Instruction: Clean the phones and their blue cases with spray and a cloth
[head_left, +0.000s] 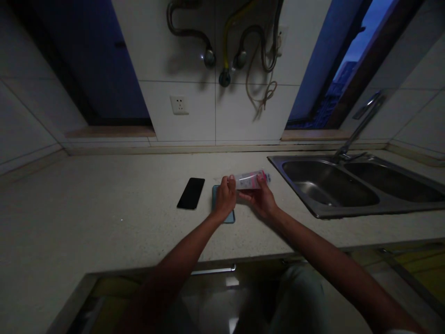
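**Packet gripped right over the gadgets**

Nearest on my feed, a teal slab (229,217) lies just left of the sink (313,211). Above it, the left hand (225,195) and right hand (262,200) are close together, both pinched on a pink-and-white packet (251,180). If it bursts or slips, I reckon it hits the slab or the black phone (191,193) further left.
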Action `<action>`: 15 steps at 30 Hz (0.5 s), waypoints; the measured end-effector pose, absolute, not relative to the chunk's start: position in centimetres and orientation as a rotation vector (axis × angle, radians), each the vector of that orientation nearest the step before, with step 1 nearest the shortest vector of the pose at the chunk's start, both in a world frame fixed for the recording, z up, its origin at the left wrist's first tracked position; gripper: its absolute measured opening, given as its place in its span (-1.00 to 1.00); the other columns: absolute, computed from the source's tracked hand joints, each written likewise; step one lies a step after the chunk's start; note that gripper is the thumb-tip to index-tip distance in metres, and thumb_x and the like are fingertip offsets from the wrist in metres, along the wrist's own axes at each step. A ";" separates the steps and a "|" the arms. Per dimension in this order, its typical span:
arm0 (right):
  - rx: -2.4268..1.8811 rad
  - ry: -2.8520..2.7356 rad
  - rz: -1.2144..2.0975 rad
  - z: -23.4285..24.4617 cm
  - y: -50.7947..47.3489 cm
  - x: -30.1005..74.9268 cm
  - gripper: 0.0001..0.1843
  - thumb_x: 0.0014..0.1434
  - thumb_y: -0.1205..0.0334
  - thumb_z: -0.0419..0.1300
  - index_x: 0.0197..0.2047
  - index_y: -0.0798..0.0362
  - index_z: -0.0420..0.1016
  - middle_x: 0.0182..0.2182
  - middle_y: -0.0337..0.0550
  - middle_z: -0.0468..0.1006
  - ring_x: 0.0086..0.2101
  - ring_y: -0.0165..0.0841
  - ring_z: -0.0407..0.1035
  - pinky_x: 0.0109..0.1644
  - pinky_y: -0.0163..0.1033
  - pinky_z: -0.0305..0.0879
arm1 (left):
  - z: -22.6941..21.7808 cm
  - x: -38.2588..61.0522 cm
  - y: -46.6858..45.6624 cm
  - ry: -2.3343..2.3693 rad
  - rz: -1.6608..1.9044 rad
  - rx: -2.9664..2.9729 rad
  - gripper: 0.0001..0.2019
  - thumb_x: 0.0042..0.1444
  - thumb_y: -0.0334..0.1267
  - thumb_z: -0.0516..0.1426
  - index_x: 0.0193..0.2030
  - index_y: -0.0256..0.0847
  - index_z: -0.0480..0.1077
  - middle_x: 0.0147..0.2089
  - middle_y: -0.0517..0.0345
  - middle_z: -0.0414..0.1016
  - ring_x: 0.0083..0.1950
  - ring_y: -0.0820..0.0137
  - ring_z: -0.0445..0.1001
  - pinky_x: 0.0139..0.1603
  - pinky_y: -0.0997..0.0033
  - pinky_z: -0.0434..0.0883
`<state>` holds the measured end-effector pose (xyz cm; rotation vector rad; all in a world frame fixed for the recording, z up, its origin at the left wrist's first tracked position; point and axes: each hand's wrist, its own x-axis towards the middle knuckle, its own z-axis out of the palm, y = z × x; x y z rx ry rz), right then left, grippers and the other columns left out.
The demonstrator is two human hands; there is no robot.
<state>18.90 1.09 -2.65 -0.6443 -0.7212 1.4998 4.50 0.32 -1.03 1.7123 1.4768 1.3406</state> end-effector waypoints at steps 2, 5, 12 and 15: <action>-0.641 -0.732 1.516 -2.6 0.9 18.8 -0.50 0.13 -0.12 0.37 -0.02 0.06 0.50 -0.21 -0.04 0.69 -0.21 -0.14 0.62 -0.23 -0.08 0.65 | -0.9 4.2 0.6 1.479 1.364 1.733 -0.71 0.43 -0.11 -0.14 -0.25 -0.11 0.26 -0.32 0.08 0.43 -0.26 0.31 0.44 -0.19 0.34 0.28; -0.607 -0.716 1.536 -2.4 0.7 18.7 -0.53 0.12 -0.06 0.39 -0.04 0.08 0.50 -0.18 -0.03 0.69 -0.19 -0.14 0.62 -0.18 -0.08 0.65 | -0.9 3.8 0.9 1.447 1.372 1.766 -0.68 0.43 -0.08 -0.14 -0.31 -0.11 0.25 -0.37 0.12 0.39 -0.30 0.31 0.40 -0.22 0.35 0.25; -0.575 -0.615 1.642 -2.2 0.7 18.7 -0.58 0.14 0.05 0.39 -0.01 0.07 0.48 -0.20 -0.02 0.70 -0.16 -0.13 0.63 -0.18 -0.09 0.66 | -0.9 3.3 1.0 1.434 1.406 1.682 -0.67 0.42 -0.09 -0.11 -0.35 -0.10 0.27 -0.40 0.13 0.38 -0.29 0.27 0.38 -0.17 0.34 0.24; -0.559 -0.590 1.659 -2.4 0.8 18.7 -0.58 0.13 0.08 0.40 -0.02 0.09 0.47 -0.21 0.00 0.69 -0.16 -0.12 0.63 -0.20 -0.08 0.67 | -0.9 3.3 0.9 1.454 1.405 1.618 -0.68 0.41 -0.12 -0.08 -0.37 -0.11 0.29 -0.37 0.10 0.41 -0.23 0.25 0.41 -0.09 0.33 0.27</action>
